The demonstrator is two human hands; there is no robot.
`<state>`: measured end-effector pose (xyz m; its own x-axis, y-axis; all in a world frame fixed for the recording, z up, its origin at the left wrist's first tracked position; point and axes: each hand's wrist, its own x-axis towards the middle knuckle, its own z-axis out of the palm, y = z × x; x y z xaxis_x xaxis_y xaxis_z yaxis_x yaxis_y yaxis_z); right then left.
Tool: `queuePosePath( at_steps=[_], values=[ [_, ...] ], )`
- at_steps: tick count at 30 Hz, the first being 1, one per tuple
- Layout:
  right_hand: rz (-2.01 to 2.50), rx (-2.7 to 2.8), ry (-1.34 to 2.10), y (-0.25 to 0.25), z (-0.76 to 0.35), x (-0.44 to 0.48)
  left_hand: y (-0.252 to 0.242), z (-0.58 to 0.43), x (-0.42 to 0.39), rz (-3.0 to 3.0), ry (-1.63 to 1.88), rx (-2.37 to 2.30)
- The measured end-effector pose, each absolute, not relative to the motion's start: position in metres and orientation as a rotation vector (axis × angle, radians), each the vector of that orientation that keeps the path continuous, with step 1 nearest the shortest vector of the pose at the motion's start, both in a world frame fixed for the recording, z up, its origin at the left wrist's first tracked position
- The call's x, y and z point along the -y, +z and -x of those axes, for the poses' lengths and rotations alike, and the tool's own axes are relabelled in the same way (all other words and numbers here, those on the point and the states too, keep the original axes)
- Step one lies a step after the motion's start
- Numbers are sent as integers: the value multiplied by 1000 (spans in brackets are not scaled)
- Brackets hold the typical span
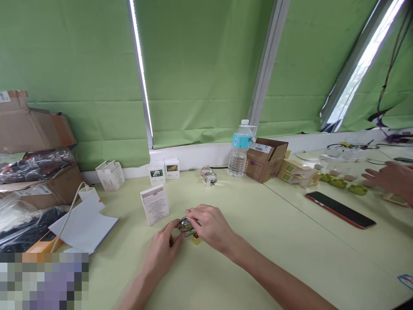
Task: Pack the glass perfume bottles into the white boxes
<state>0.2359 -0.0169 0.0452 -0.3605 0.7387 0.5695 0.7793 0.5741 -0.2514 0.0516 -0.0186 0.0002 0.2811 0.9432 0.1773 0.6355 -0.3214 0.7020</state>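
On the table, my left hand (164, 245) holds a small, shiny, clear glass bottle (185, 227) from its left side, thumb and fingers closed round it. My right hand (208, 226) reaches over the bottle's right side with its fingers pinched together; what lies between those fingertips is hidden. A small gold cap (196, 239) sits on the table just under my right hand. Behind my left hand stands an open white carton (155, 205) with fine print. Farther back are two similar small glass bottles (209, 177), close together.
Small white boxes (172, 169) with flower pictures stand by the wall, as does a water bottle (238, 155) beside a brown cardboard box (265, 161). A phone (340, 209) lies right, near another person's hand (392, 177). Papers (84, 224) and stacked cartons (32, 122) fill the left.
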Motion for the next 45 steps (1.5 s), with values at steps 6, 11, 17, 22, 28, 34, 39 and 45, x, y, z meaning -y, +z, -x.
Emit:
queuePosePath(
  at_steps=[6,11,17,22,28,34,39,45],
  values=[
    [1186,2148,55,50,-240,15,0,-51,19,-2057,794,-1423],
    [1172,2211,-113,48,-236,17,1,-51,19,-2048,814,-1392],
    [1272,2213,-141,50,-232,20,3,-52,21,-2046,795,-1415],
    [1248,2134,100,51,-236,18,5,-52,21,-2037,788,-1422],
    [1221,2216,-146,49,-232,21,4,-52,21,-2045,793,-1403],
    [1244,2205,-42,51,-234,19,2,-51,20,-2050,797,-1407],
    [1255,2231,-110,53,-233,21,3,-52,19,-2049,796,-1404],
    [1270,2259,-222,54,-229,25,3,-52,21,-2056,784,-1426]
  ],
)
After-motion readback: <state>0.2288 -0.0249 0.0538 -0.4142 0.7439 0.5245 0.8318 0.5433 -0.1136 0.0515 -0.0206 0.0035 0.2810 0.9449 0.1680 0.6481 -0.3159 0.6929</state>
